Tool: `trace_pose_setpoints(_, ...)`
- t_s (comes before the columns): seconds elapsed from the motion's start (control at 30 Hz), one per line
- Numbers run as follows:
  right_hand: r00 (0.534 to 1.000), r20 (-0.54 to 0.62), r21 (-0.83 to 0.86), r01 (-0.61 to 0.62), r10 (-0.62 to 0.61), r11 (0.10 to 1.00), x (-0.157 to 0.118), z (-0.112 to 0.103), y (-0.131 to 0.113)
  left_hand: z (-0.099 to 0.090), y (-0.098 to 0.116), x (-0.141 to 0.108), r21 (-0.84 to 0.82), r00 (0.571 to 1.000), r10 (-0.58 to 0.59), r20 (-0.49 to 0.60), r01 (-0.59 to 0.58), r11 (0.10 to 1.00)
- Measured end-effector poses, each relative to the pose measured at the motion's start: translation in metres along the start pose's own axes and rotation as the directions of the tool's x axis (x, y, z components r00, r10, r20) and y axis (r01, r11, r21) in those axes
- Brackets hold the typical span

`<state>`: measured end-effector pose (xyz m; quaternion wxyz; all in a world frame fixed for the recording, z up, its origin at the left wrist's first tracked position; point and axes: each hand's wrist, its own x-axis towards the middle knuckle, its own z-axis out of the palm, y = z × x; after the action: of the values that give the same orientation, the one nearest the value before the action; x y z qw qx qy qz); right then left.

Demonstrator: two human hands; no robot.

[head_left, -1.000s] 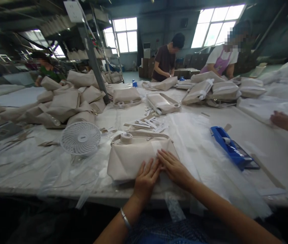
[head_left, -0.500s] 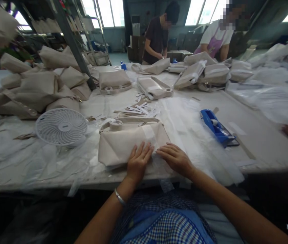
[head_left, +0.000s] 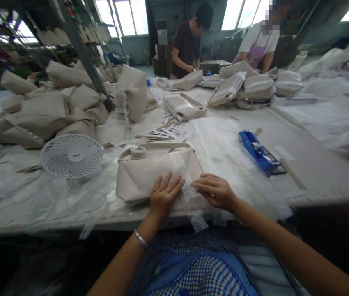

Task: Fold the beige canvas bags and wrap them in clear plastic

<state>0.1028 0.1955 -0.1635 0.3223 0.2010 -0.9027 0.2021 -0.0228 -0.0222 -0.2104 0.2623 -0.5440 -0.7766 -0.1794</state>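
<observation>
A beige handbag (head_left: 140, 176) lies on the worktable in front of me, its strap coiled on top at the far side. A translucent white strip (head_left: 179, 164) crosses its right part and runs down towards the near edge. My left hand (head_left: 164, 195) rests flat on the near side of the bag, fingers spread. Just right of it, my right hand (head_left: 214, 191) has its fingers bent together at the edge of the strip, pinching it by the look of it. Its thumb is partly hidden.
A white round fan (head_left: 71, 156) stands left of the bag, a blue tape dispenser (head_left: 259, 154) to the right. Behind are paper strips (head_left: 168, 133), piled beige bags (head_left: 45, 107) and a metal post (head_left: 85, 53). Plastic sheets (head_left: 334, 127) lie far right; two people work opposite.
My right hand has gone from lying flat to bent fingers at the strip. A bag from the upper left now stands tilted at the back. The hand at the right edge is gone.
</observation>
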Motion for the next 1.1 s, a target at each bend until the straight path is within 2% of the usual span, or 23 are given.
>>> trace_pose_setpoints(0.07,0.992,-0.051,0.045,-0.117,0.119,0.992,0.005,-0.002,-0.001,0.000,0.000,0.000,0.003,1.000,0.002,-0.004,-0.002,1.000)
trace_pose_setpoints(0.13,0.984,-0.025,0.023,-0.175,0.175,0.984,0.010,0.003,0.002,0.001,0.000,0.000,0.009,1.000,0.001,0.000,-0.001,1.000)
trace_pose_setpoints(0.27,0.976,0.159,-0.098,-0.133,0.147,0.986,0.016,0.022,0.012,0.002,-0.001,-0.001,0.018,1.000,-0.003,0.000,0.003,1.000)
trace_pose_setpoints(0.37,0.978,0.150,-0.232,-0.106,0.144,0.967,0.014,0.036,0.013,-0.003,0.001,0.001,-0.012,1.000,-0.019,0.007,0.020,1.000)
trace_pose_setpoints(0.5,0.976,0.126,-0.331,-0.128,0.178,0.935,0.010,0.050,0.008,-0.012,0.013,0.010,-0.092,0.993,-0.088,0.082,0.095,0.991)
trace_pose_setpoints(0.6,0.968,0.123,-0.357,-0.163,0.219,0.920,0.009,0.054,0.005,-0.009,0.021,0.017,-0.060,0.993,-0.119,0.028,0.120,0.991)
trace_pose_setpoints(0.7,0.971,0.122,-0.302,-0.163,0.207,0.939,0.002,0.044,-0.002,0.000,0.020,0.019,-0.024,0.997,-0.041,-0.061,0.040,0.999)
trace_pose_setpoints(0.77,0.977,0.147,-0.221,-0.122,0.157,0.968,-0.011,0.030,-0.014,0.004,0.017,0.018,-0.024,0.997,-0.012,-0.071,0.010,1.000)
trace_pose_setpoints(0.87,0.945,0.320,-0.092,-0.046,0.073,0.995,-0.037,0.009,-0.038,0.006,0.014,0.016,-0.038,0.998,-0.011,-0.061,0.009,0.999)
trace_pose_setpoints(0.93,0.900,0.432,-0.049,-0.027,0.046,0.998,-0.054,0.005,-0.051,0.004,0.014,0.016,-0.047,0.998,-0.012,-0.063,0.009,0.999)
trace_pose_setpoints(0.97,0.895,0.443,-0.054,-0.027,0.048,0.998,-0.061,0.007,-0.055,0.004,0.015,0.016,-0.050,0.998,-0.014,-0.066,0.011,0.999)
trace_pose_setpoints(1.03,0.927,0.372,-0.085,-0.019,0.049,0.996,-0.069,0.018,-0.057,0.003,0.015,0.016,-0.055,0.997,-0.019,-0.069,0.016,0.998)
trace_pose_setpoints(1.1,0.973,0.231,-0.102,0.003,0.020,0.995,-0.072,0.031,-0.054,0.001,0.014,0.017,-0.057,0.997,-0.017,-0.071,0.013,0.998)
